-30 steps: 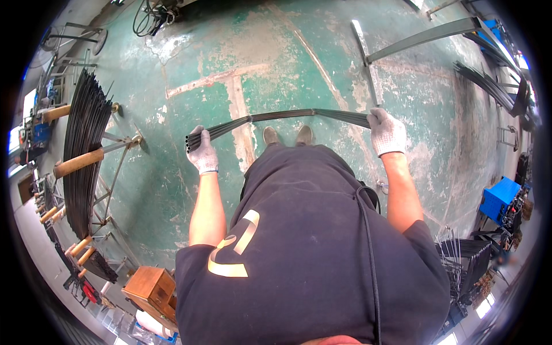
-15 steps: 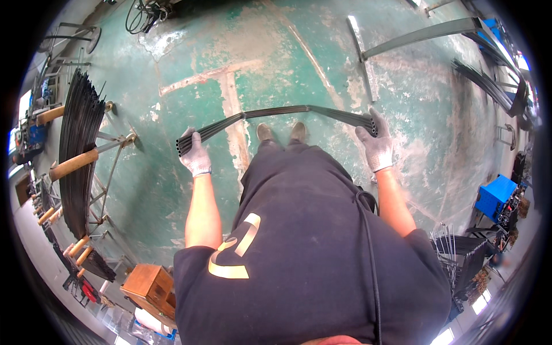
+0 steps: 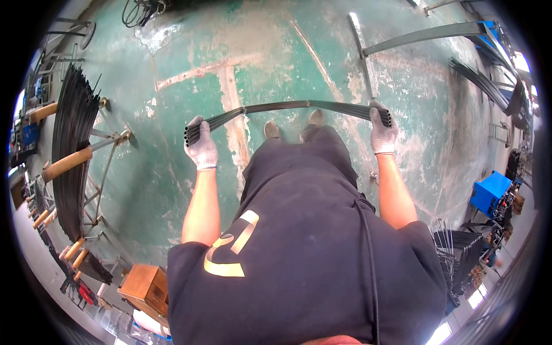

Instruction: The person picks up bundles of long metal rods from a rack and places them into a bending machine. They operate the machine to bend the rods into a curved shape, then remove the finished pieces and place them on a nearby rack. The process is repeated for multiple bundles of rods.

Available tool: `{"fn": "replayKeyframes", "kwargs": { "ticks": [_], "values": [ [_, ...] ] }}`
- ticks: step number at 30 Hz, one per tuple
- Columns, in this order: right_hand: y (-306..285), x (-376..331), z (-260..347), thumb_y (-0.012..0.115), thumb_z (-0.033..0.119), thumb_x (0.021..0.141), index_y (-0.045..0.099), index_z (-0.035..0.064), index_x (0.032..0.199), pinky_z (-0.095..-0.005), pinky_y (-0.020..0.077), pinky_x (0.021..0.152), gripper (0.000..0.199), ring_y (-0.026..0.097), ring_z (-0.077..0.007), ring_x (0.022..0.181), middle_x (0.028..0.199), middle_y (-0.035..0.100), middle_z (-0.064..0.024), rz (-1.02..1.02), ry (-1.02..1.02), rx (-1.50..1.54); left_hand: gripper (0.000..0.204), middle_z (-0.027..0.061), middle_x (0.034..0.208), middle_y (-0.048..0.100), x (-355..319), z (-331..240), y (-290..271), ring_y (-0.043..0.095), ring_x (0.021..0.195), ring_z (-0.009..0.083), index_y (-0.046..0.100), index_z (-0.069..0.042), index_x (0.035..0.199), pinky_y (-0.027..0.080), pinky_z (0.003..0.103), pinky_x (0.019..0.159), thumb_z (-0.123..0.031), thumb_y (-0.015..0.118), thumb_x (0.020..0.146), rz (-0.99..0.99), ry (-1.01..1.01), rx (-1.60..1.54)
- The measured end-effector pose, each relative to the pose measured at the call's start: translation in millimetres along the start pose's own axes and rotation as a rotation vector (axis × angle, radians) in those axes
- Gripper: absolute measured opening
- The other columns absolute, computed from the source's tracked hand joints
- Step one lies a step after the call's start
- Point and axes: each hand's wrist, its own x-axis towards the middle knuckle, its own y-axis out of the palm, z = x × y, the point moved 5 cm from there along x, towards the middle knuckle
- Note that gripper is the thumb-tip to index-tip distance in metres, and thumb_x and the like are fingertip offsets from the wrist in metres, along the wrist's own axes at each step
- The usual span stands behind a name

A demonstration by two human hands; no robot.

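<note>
A bundle of thin dark metal tubes [image 3: 276, 107] stretches crosswise in front of me, above my shoes. My left hand [image 3: 201, 148], in a pale knit work glove, is closed round its left end, where the open tube mouths show. At the other end my gloved right hand [image 3: 383, 133] grips the bundle, its thumb lying over the tubes and their round ends sticking out beyond it. Two bends show along the bundle, one left and one right of the middle.
On the left a rack with padded arms [image 3: 68, 165] carries long dark tubes [image 3: 72, 138]. A grey steel frame [image 3: 422, 40] reaches in at the upper right. A blue box [image 3: 490, 194] stands at right, a wooden cabinet [image 3: 145, 289] at lower left. The green floor [image 3: 276, 63] is worn.
My right hand has shifted its hold, with its thumb now over the bundle near the end. My left hand has moved slightly right. My feet have stepped, the right one forward.
</note>
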Motion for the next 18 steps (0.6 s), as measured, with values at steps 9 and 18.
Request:
{"fn": "replayKeyframes", "kwargs": {
  "ticks": [9,18],
  "values": [
    [2.3,6.6,-1.9,0.063,0.01,0.089,0.066,0.0002,0.107,-0.0266,0.0467,0.087,0.021,0.061,-0.0113,0.094,0.1,0.068,-0.0047,0.015,-0.027,0.032,0.019,0.0081,0.102,0.066,-0.6,5.0,3.8,0.063,0.092,0.0145,0.063,0.002,0.107,0.051,0.028,0.084,-0.001,0.06,0.089,-0.015,0.02,-0.025],
    [0.6,2.1,-3.0,0.063,0.01,0.089,0.066,0.0,0.108,-0.0262,0.047,0.087,0.022,0.061,-0.0109,0.093,0.099,0.068,-0.0041,0.014,-0.025,0.036,0.019,0.0089,0.102,0.066,-3.5,10.7,0.5,0.063,0.093,0.0163,0.063,0.002,0.107,0.051,0.029,0.084,-0.001,0.059,0.089,-0.033,0.028,-0.014]
  ]
}}
